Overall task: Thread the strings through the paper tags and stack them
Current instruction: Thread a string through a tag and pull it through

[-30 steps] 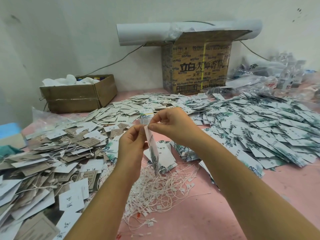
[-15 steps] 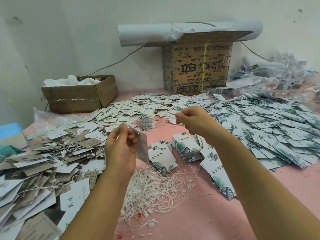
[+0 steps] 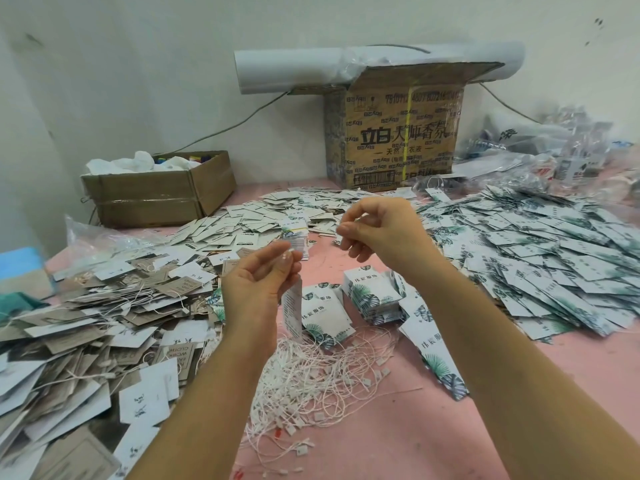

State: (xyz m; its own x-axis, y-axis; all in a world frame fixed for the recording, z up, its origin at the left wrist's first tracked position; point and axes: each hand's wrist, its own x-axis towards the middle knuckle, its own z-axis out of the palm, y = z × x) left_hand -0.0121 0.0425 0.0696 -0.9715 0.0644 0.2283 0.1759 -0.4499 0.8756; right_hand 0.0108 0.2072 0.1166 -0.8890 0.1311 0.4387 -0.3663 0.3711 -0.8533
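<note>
left hand [image 3: 259,282]: raised above the pink table [image 3: 398,445], thumb and fingertips grasping the top of one paper tag [image 3: 292,315]. the tag hangs edge-on beneath the fingers, its lower end just above the loose strings [image 3: 311,382], which lie heaped at 6 o'clock from the hands.

right hand [image 3: 381,233]: at 2 o'clock from the left, apart from it, fingers curled, thumb and forefinger tips pressed together. cannot tell whether a string runs between them.

small stack of leaf-print tags [image 3: 374,294]: on the table at 3 o'clock from the hanging tag. broad spread of similar tags [image 3: 536,258]: at 3 o'clock. heap of tags with strings attached [image 3: 86,323]: at 9 o'clock. tall cardboard box [image 3: 391,133]: against the wall at 12 o'clock. low box [image 3: 156,192]: at 10 o'clock.
</note>
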